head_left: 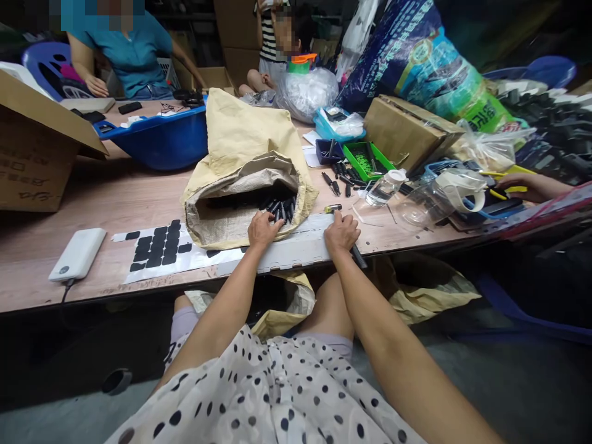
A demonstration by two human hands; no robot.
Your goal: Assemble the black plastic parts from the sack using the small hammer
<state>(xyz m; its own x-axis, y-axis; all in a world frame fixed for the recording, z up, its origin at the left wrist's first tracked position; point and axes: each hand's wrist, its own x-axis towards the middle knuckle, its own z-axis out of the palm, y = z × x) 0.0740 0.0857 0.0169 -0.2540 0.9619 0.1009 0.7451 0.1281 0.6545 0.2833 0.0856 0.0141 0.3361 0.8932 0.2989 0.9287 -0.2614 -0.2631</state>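
My left hand [263,229] reaches into the mouth of a tan paper sack [240,160] lying on its side, fingers curled over the black stick-like parts [280,209] inside. My right hand [341,232] rests closed on a pale grey strip [296,246] along the table's front edge. It grips a dark slim tool [359,256] whose end juts out toward me. A sheet with several black pads [157,245] lies to the left of the sack.
A white power bank [78,254] lies at front left, beside a cardboard box [32,148]. A blue basin [161,139], green tray [367,159], plastic bottle [385,187] and bags crowd the table. Other people sit at the far side; another person's hand [527,185] lies at right.
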